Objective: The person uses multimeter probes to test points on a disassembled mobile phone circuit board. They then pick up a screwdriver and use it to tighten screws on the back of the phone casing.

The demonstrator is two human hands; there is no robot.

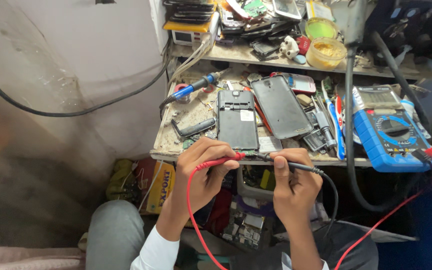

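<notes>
Red probe (218,161) L hand (203,167), black probe (296,166) R hand (293,182) (2 probes, seemingly touching).

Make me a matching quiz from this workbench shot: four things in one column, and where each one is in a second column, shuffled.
Things:
1. red probe
2. black probe
3. blue multimeter
4. soldering iron

Places:
A. lying at the bench's right end
B. held in the left hand
C. lying at the bench's rear left
D. held in the right hand

Pairs: 1-B, 2-D, 3-A, 4-C
</notes>
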